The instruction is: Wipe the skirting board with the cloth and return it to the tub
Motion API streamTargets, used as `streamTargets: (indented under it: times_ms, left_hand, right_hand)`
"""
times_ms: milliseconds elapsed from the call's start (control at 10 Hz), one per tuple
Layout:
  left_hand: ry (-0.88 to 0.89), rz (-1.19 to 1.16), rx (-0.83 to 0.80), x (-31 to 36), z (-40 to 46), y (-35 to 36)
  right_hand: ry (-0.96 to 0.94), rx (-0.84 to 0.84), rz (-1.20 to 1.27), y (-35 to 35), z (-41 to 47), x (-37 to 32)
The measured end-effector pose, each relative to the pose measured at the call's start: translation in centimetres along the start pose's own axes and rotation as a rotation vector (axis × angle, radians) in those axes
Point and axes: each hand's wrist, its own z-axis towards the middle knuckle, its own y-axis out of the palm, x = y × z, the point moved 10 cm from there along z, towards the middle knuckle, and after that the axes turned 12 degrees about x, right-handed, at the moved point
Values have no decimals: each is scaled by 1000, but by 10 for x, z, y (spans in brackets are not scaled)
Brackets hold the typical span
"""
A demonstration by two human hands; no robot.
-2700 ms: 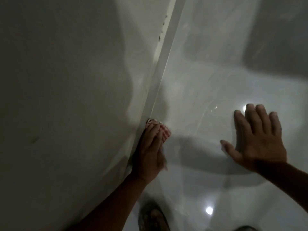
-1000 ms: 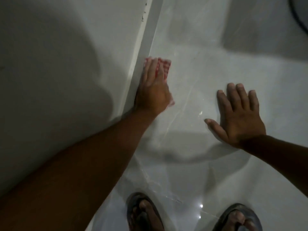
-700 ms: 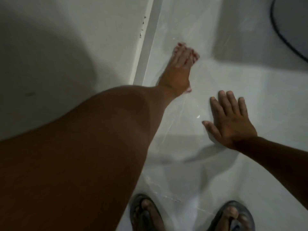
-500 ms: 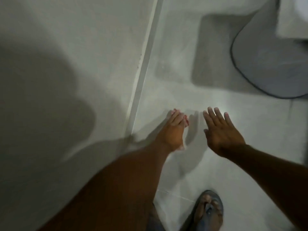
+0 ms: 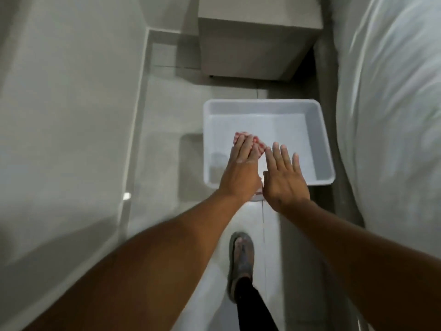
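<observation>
Fingers (image 5: 245,144) of our left hand (image 5: 241,170) lie together over the red-and-white checked cloth (image 5: 259,145), holding it above the grey rectangular plastic tub (image 5: 321,139). Right hand (image 5: 285,180) beside it, fingers spread, empty. Tub sits on the pale tiled floor (image 5: 164,130).

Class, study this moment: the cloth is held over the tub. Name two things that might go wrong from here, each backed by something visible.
1. The left hand holds the red-checked cloth over the white tub, near its front-left part; released carelessly, it might drape over the rim or drop onto the floor.
2. The floor tiles look glossy, and one sandalled foot stands close behind the tub; leaning forward might cause a slip.
</observation>
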Motion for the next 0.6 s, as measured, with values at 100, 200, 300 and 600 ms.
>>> streamTargets:
  times_ms: [100, 200, 300, 600]
  left_hand:
    - [-21, 90, -23, -13, 53, 50]
    - [-57, 188, -113, -34, 74, 100]
    - [-79, 246, -195, -56, 79, 139]
    - [34, 377, -115, -44, 93, 118]
  right_hand:
    - [-20, -73, -4, 31, 52, 31]
    - [-86, -133, -43, 67, 87, 47]
    - [-94, -154, -36, 89, 104, 63]
    - [159, 100, 447, -59, 78, 97]
